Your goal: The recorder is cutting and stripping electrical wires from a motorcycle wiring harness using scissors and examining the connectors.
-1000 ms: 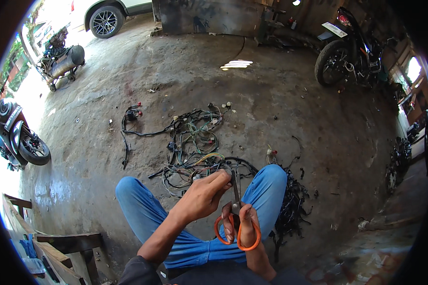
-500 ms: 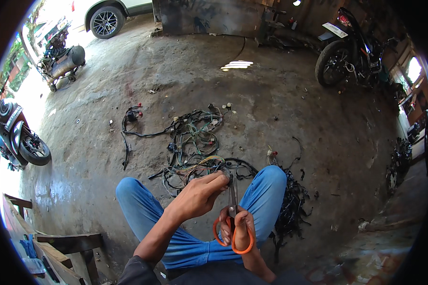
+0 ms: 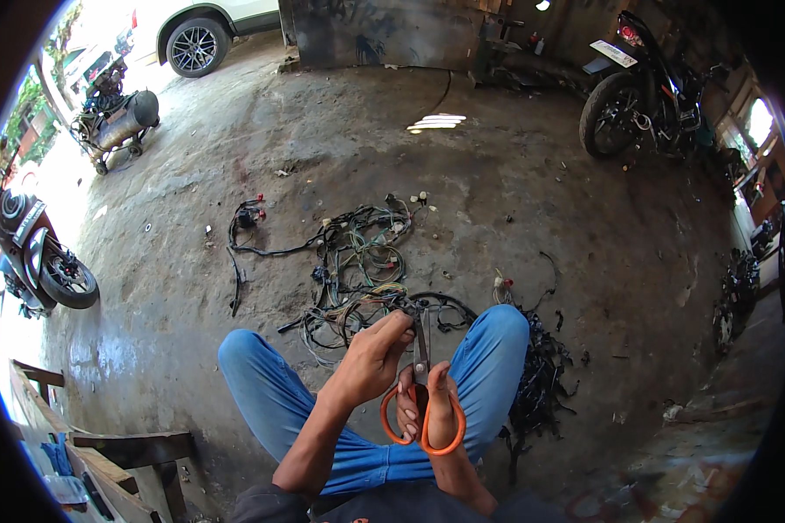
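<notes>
keeping the scissors (image 3: 420, 359) clear of the left hand (image 3: 372, 359) seemed like the big thing here, imo. the right hand (image 3: 441, 406) gripped the orange loops with the blades slightly parted, while the left was curled in a tight pinch beside them, on what looked like a bit of the wire harness (image 3: 368, 302). the rest of that lay tangled on the floor (image 3: 602, 253) just past both hands. short, shallow nips probably suited it best, no nicked wires.
</notes>
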`<state>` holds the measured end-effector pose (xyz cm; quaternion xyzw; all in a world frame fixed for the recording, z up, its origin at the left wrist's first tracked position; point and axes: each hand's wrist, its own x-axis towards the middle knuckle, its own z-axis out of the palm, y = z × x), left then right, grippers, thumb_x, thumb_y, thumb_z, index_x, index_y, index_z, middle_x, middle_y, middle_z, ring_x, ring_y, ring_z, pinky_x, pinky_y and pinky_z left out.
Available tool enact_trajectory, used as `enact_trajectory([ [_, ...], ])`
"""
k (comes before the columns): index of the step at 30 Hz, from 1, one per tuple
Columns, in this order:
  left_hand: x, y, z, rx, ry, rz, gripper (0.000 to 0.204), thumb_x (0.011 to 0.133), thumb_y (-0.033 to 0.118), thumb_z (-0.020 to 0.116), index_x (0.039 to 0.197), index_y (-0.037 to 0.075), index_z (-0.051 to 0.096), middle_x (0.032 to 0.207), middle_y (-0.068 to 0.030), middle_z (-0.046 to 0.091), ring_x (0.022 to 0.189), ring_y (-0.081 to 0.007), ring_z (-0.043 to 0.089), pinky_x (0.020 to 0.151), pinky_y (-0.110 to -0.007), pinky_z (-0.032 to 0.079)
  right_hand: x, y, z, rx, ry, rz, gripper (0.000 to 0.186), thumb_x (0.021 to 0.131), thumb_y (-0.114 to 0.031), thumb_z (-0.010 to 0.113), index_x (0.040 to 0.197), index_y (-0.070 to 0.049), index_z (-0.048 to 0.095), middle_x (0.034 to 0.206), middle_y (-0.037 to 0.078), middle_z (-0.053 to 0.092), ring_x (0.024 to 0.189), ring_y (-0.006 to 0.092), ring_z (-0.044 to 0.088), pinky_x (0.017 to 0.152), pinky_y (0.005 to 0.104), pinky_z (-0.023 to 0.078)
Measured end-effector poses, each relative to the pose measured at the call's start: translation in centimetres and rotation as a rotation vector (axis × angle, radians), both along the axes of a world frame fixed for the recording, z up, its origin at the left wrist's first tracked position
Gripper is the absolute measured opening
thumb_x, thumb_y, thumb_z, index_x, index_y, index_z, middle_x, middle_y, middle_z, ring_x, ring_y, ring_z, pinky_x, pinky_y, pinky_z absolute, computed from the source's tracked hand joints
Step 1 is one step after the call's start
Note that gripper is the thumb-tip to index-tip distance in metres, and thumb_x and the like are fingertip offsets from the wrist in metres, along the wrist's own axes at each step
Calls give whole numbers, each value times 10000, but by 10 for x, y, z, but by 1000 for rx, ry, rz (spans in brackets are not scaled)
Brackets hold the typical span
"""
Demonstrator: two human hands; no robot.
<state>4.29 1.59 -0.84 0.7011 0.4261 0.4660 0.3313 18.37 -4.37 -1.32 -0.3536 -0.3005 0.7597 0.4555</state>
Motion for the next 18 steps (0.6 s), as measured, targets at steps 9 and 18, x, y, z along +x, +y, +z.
enact_trajectory([
  [9,-7,-11,-14,-54,19,97,104,923,-36,550,1022,-11,529,832,-175,504,729,-373,526,658,-389,446,-8,1,-1,-155,218,59,720,991,-696,267,889,-38,543,506,-28,375,318,58,346,304,205,335],
  [18,-9,-19,-25,-23,18,-58,116,901,-63,533,1004,-11,527,821,-170,487,735,-357,510,672,-372,448,-3,10,-1,-211,90,-135,667,979,-694,345,876,-66,545,488,-39,364,311,58,329,292,208,305],
])
